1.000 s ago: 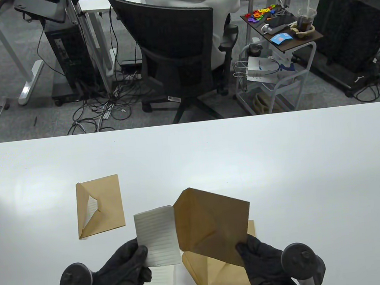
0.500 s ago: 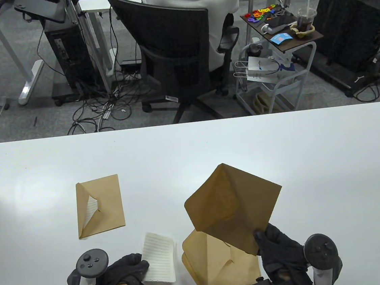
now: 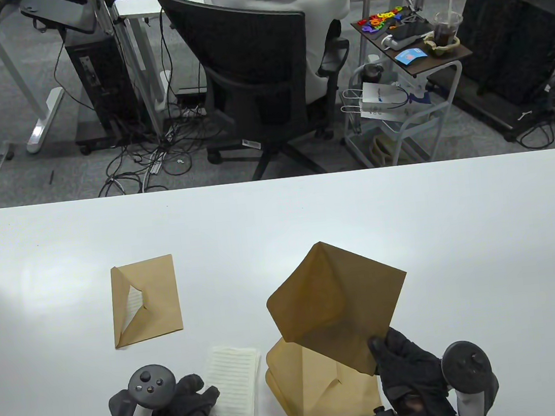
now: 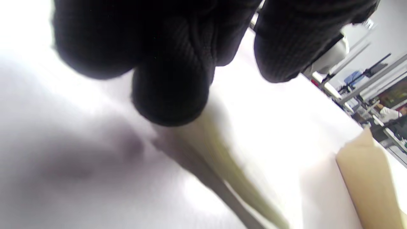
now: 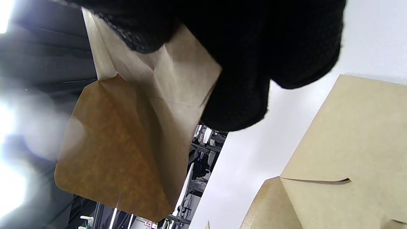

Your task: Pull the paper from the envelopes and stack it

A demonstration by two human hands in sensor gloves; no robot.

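Overhead, table view: right hand (image 3: 411, 370) pinches one corner of an opened brown envelope (image 3: 336, 298), lifted above the envelope pile (image 3: 327, 393) on the white table (image 3: 278, 218); left hand (image 3: 180, 411) rests its fingers on the lined paper stack (image 3: 234, 386); a third envelope (image 3: 146, 301) lies apart at the left, paper showing inside.
Left wrist view: fingertips (image 4: 171, 92) touch the blurred paper edge; grip cannot be told.
Right wrist view: fingers (image 5: 241, 95) clamp the held envelope.
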